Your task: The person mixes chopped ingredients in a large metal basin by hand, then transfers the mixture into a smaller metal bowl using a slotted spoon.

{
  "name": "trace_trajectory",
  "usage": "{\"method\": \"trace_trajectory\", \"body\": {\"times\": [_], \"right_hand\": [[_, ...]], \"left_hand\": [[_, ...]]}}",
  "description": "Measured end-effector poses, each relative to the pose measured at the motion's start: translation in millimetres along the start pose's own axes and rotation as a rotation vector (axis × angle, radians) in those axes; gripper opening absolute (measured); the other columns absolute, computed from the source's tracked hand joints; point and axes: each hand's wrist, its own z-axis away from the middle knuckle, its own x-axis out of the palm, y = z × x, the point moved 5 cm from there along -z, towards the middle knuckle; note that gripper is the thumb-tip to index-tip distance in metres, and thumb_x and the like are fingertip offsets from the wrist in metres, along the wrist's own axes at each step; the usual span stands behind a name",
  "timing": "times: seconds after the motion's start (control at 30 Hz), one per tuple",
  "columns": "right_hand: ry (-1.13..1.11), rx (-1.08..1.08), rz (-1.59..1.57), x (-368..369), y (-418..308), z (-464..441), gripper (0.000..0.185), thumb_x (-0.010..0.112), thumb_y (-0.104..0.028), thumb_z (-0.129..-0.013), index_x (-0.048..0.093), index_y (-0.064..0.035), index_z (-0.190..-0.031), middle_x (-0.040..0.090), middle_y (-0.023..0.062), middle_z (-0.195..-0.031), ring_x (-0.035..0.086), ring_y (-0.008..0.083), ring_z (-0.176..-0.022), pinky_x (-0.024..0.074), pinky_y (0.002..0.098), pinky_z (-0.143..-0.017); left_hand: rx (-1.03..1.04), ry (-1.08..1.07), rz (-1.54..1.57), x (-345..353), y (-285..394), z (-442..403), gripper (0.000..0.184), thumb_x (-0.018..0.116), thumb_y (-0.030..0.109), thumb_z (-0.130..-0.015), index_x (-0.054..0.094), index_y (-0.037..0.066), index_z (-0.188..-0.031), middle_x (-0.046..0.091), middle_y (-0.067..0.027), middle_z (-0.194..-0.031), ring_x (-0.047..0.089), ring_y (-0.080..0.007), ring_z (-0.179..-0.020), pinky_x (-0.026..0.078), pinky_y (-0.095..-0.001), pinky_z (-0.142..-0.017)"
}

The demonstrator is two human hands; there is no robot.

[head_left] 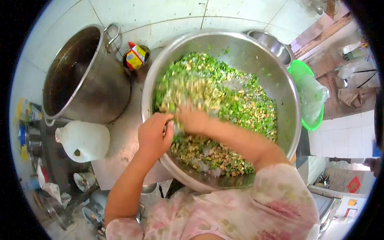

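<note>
A wide metal basin (294, 140) holds a chopped mix (240, 96) of green leaves, pale brown bits and whitish translucent pieces. My left hand (155, 135) is closed on the basin's near-left rim, its thumb over the inner side. Inside the basin, my right hand (192, 120) reaches into the left part of the mix. Motion smears its fingers, and some are hidden among the food. The mix around that hand is blurred too.
Left of the basin stands a tall metal pot (108, 88) with dark contents. A white plastic jug (88, 141) and a red-yellow packet (135, 57) are nearby. Behind the basin sit a smaller metal bowl (276, 46) and a green basin (313, 123) with a clear bag (310, 92).
</note>
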Motion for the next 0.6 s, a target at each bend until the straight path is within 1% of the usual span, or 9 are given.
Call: {"method": "trace_trajectory", "body": {"times": [0.07,0.13,0.23,0.27,0.33,0.4,0.47,0.53,0.6], "right_hand": [[-0.100,0.208,0.118,-29.8,42.8,-15.4,0.038,0.048,-0.020,-0.079,0.044,-0.0113,-0.116,0.028,0.0192,-0.131,0.031,0.0350,-0.119,0.0296,0.0452,-0.097],[0.070,0.300,0.100,-47.5,106.9,10.2,0.052,0.047,-0.029,-0.082,0.032,-0.0095,-0.128,0.034,0.0181,-0.129,0.030,0.0326,-0.121,0.0269,0.0460,-0.098],[-0.280,0.415,0.616,-8.1,206.0,112.1,0.055,0.056,-0.012,-0.076,0.035,-0.0097,-0.126,0.022,0.0182,-0.135,0.021,0.0403,-0.123,0.0260,0.0492,-0.098],[-0.054,0.549,0.323,-21.7,176.8,155.2,0.052,0.056,-0.006,-0.073,0.039,-0.0061,-0.122,0.030,0.0206,-0.129,0.024,0.0430,-0.120,0.0281,0.0516,-0.096],[-0.169,0.666,0.267,17.8,183.3,199.3,0.041,0.054,-0.017,-0.076,0.048,-0.0091,-0.116,0.032,0.0215,-0.126,0.028,0.0358,-0.120,0.0239,0.0485,-0.098],[-0.425,0.212,0.464,28.2,109.8,215.2,0.027,0.051,-0.023,-0.074,0.061,-0.0040,-0.091,0.047,0.0206,-0.109,0.042,0.0355,-0.107,0.0316,0.0481,-0.091],[-0.620,0.259,0.250,60.7,77.5,199.8,0.024,0.053,-0.025,-0.069,0.061,-0.0032,-0.071,0.054,0.0170,-0.091,0.050,0.0327,-0.092,0.0355,0.0483,-0.083],[-0.813,0.233,0.258,73.6,54.5,167.4,0.032,0.051,-0.029,-0.072,0.062,-0.0044,-0.089,0.053,0.0200,-0.101,0.049,0.0320,-0.098,0.0393,0.0445,-0.083],[-0.736,0.592,-0.053,84.9,72.9,136.2,0.055,0.039,-0.043,-0.081,0.050,0.0012,-0.110,0.040,0.0236,-0.121,0.045,0.0269,-0.106,0.0371,0.0383,-0.089]], "left_hand": [[0.021,0.013,0.007,0.9,-0.7,2.0,0.013,0.056,0.004,-0.070,0.054,0.005,-0.083,0.054,-0.0092,-0.069,0.053,-0.0245,-0.058,0.042,-0.0319,-0.050],[0.051,0.050,0.054,1.7,-1.4,4.4,0.013,0.056,0.004,-0.070,0.054,0.005,-0.083,0.055,-0.0096,-0.070,0.054,-0.0249,-0.059,0.042,-0.0322,-0.051],[0.020,0.035,0.026,0.1,-2.4,4.7,0.011,0.056,0.006,-0.071,0.055,0.005,-0.081,0.056,-0.0100,-0.071,0.055,-0.0251,-0.060,0.043,-0.0325,-0.052],[0.018,0.042,0.049,-0.3,-4.1,5.1,0.010,0.056,0.006,-0.071,0.055,0.005,-0.081,0.056,-0.0099,-0.071,0.055,-0.0250,-0.060,0.043,-0.0326,-0.053],[0.014,0.042,0.093,0.2,-6.2,7.4,0.010,0.056,0.007,-0.071,0.056,0.005,-0.081,0.056,-0.0098,-0.071,0.055,-0.0249,-0.060,0.043,-0.0328,-0.053],[0.024,0.060,0.081,2.1,-6.9,6.9,0.010,0.056,0.007,-0.070,0.056,0.005,-0.080,0.056,-0.0095,-0.070,0.055,-0.0248,-0.060,0.043,-0.0332,-0.053],[0.020,0.059,0.081,4.4,-8.0,7.0,0.010,0.057,0.008,-0.070,0.056,0.005,-0.080,0.055,-0.0094,-0.070,0.055,-0.0248,-0.060,0.043,-0.0335,-0.053],[0.003,0.043,0.094,7.4,-11.2,6.5,0.011,0.057,0.008,-0.070,0.056,0.005,-0.080,0.055,-0.0094,-0.069,0.055,-0.0247,-0.060,0.043,-0.0338,-0.053],[-0.045,0.029,0.109,7.7,-11.2,5.5,0.011,0.057,0.008,-0.070,0.056,0.006,-0.080,0.054,-0.0093,-0.069,0.054,-0.0245,-0.060,0.043,-0.0334,-0.053]]}}
